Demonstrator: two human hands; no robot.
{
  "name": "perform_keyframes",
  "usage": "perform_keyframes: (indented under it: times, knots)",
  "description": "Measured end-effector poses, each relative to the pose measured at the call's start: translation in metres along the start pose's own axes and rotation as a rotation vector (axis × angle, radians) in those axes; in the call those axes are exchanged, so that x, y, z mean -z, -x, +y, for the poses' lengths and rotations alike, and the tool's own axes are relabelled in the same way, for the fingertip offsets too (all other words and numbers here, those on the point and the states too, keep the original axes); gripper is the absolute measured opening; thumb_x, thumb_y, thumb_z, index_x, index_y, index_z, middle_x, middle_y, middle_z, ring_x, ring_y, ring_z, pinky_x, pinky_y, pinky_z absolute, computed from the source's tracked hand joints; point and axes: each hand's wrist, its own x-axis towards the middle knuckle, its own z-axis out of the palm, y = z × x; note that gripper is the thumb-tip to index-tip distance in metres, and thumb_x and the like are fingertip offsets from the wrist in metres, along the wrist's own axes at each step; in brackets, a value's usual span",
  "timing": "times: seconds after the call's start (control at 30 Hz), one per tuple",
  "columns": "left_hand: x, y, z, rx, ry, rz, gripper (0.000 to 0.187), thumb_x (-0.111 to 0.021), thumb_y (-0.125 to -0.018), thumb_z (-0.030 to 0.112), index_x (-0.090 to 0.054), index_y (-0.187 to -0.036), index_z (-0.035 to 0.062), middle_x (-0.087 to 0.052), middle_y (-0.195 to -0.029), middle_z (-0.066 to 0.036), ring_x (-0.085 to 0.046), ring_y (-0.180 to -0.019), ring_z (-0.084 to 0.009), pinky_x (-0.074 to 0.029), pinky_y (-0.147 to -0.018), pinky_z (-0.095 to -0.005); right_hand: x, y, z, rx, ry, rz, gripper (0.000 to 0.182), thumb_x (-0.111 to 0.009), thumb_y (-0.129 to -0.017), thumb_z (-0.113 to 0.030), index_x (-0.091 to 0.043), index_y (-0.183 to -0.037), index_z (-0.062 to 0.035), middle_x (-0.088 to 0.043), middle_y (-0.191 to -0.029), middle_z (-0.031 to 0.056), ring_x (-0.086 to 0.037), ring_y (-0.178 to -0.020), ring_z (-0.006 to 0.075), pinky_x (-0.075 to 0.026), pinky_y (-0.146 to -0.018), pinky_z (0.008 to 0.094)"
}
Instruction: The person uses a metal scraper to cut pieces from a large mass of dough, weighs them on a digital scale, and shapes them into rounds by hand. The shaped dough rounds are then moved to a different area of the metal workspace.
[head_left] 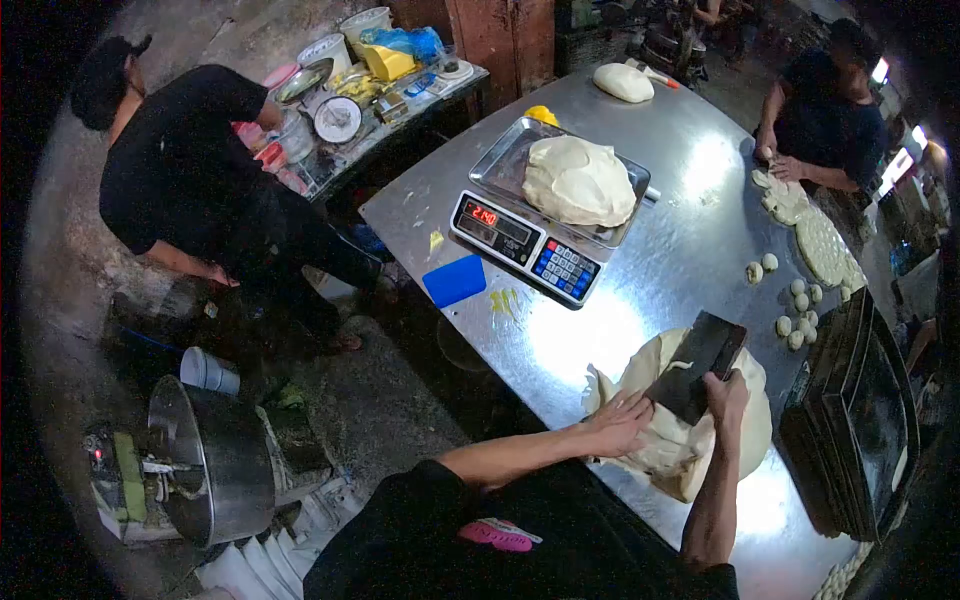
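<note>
A large mass of pale dough lies at the near part of the metal table. My right hand is closed on a dark flat scraper, whose blade stands over the dough. Left of the blade, my left hand rests on the dough with its fingers spread. Farther back, a digital scale with red digits carries a metal tray, and a big lump of dough sits on that tray.
A blue plastic scraper lies at the table's left edge. Dark trays are stacked at the right, near small dough balls. One person handles dough at the far right; another stands left. A metal mixing bowl is lower left.
</note>
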Motion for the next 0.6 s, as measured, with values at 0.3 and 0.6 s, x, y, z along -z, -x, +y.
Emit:
perform_keyframes:
  times: [0.3, 0.6]
  knots:
    - [0.173, 0.037, -0.060, 0.302, 0.266, 0.346, 0.047, -0.061, -0.084, 0.030, -0.053, -0.123, 0.0043, -0.059, -0.116, -0.019, -0.057, -0.106, -0.0350, -0.046, -0.091, -0.0413, 0.067, 0.057, -0.096, 0.215, -0.095, 0.222, 0.039, -0.055, -0.090, -0.013, -0.046, -0.124, 0.0029, -0.055, -0.115, 0.0195, -0.053, -0.105, 0.0242, -0.040, -0.092, 0.0343]
    - [0.329, -0.068, -0.216, 0.232, -0.470, 0.482, 0.059, -0.067, -0.076, 0.021, -0.047, -0.131, 0.0114, -0.043, -0.132, -0.024, -0.044, -0.117, -0.0438, -0.042, -0.094, -0.0466, 0.012, -0.029, -0.155, 0.396, -0.754, 0.092, 0.068, -0.059, -0.082, 0.000, -0.026, -0.141, 0.0003, -0.043, -0.134, 0.0164, -0.047, -0.119, 0.0240, -0.038, -0.099, 0.0338]
